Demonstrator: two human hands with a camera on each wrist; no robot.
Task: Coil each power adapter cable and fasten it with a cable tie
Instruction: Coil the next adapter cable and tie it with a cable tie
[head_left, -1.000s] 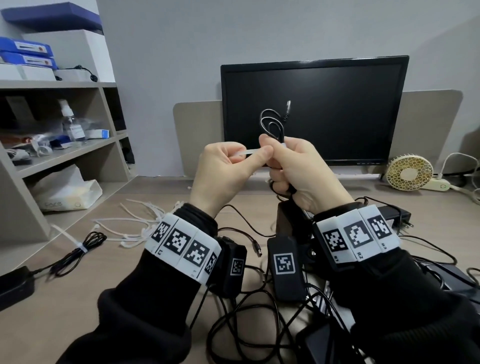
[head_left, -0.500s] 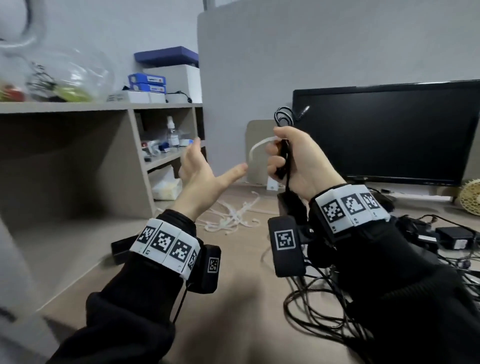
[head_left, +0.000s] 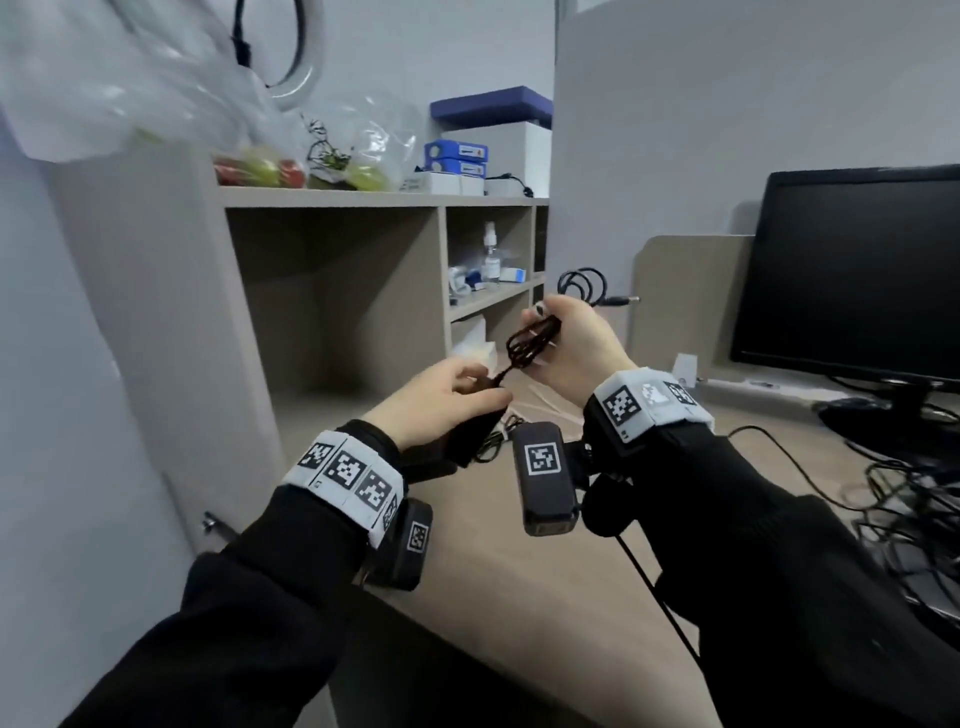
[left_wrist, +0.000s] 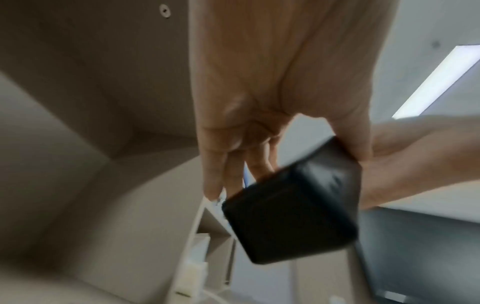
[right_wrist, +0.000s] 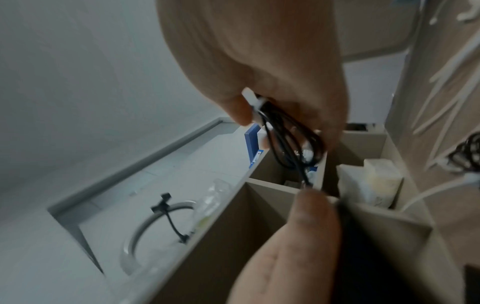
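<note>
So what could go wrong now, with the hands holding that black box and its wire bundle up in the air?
1. The left hand holds the black adapter block near one edge, so it might slip and drop onto the desk.
2. The right hand pinches the coiled cable at the white cable tie; if the tie is not yet tight, the loops could spring apart.
3. The loose plug end sticks out and could snag.

A dark monitor (head_left: 852, 270) stands right of the shelf unit (head_left: 332, 291) holding bagged fruit (head_left: 270, 169).
</note>
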